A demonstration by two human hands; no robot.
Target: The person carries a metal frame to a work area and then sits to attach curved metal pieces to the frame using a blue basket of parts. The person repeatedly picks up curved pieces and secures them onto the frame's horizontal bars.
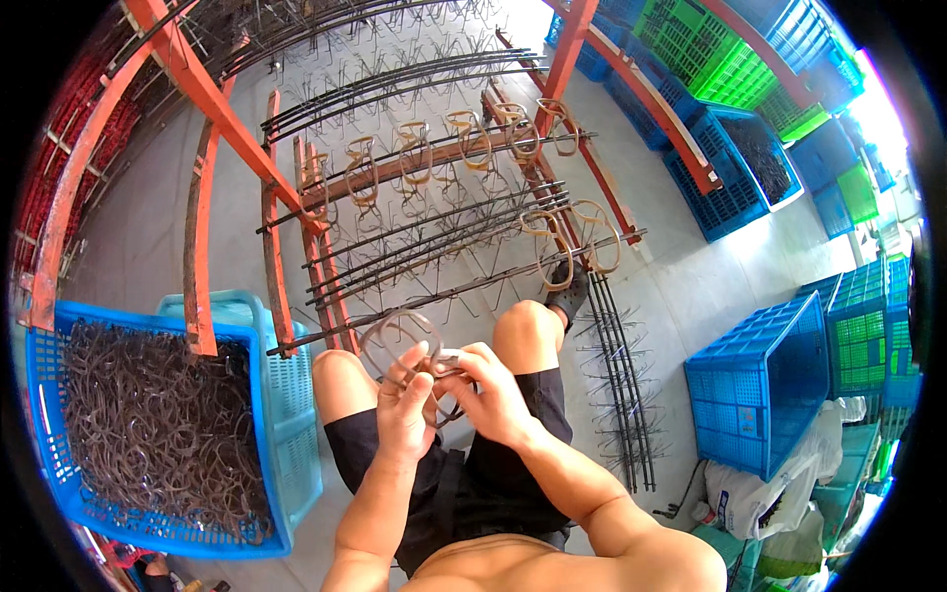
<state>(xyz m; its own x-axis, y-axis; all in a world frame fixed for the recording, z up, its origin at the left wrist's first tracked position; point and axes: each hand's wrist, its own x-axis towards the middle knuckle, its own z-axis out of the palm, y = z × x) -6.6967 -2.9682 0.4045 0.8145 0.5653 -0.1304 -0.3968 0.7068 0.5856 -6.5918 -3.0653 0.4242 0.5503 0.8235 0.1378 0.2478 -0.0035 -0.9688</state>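
Between my knees, my left hand and my right hand are close together, fingertips pinched on a brown looped frame that looks like an eyeglass frame. Its rounded loop stands up above my left fingers; the part between the hands is partly hidden. Just beyond, a dark rod with wire hooks lies across an orange rack. Two tan looped frames hang toward its right end. On a rod farther back hang several more tan frames.
At left, a blue basket holds a heap of dark brown frames, beside a pale teal basket. Orange rack beams stick out nearby. Hooked rods lie on the floor right of my leg. Blue crates and a white bag stand at right.
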